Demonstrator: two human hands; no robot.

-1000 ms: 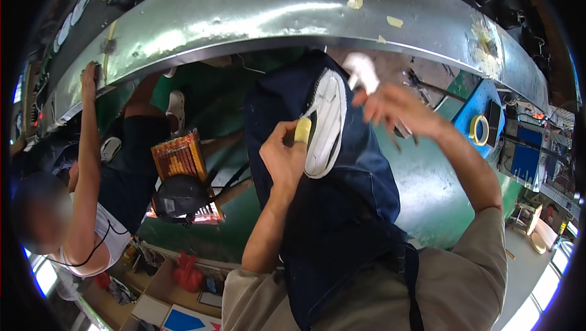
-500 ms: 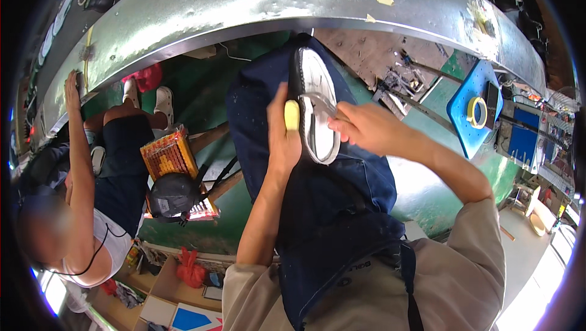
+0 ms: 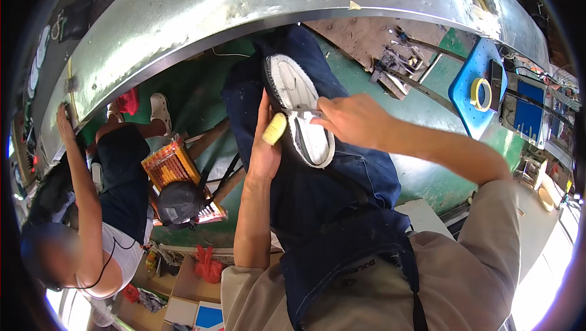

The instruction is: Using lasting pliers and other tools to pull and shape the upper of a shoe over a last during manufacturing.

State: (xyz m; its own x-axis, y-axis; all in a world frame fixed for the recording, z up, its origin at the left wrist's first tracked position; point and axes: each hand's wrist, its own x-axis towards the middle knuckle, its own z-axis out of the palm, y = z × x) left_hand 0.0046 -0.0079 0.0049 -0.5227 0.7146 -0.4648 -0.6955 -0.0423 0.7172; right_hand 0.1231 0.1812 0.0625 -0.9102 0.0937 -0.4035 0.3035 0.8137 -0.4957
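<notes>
A dark shoe (image 3: 311, 143) lies bottom up on my lap, its white underside facing me and ringed by a dark edge with stitch-like marks. My left hand (image 3: 264, 159) grips its left side; a yellow wrap (image 3: 274, 129) covers the thumb, and the other fingers are partly hidden behind the shoe. From the right, my right hand (image 3: 360, 123) is closed on a slim grey metal tool (image 3: 300, 112). The tool lies across the middle of the underside, its tip near the left edge beside my left thumb. Its exact kind is unclear.
A curved metal bench (image 3: 244, 4) spans the far side. At right stands a blue perforated stool (image 3: 467, 108) bearing a roll of tape (image 3: 480, 94). Left of me, a black cap (image 3: 180, 201) rests on a beaded seat (image 3: 171, 166); a seated co-worker (image 3: 125, 172) reaches to the bench.
The shoe has tilted, its far end swinging left. Both hands have shifted left with it, and the tool stays across the underside. The whole view has also moved slightly.
</notes>
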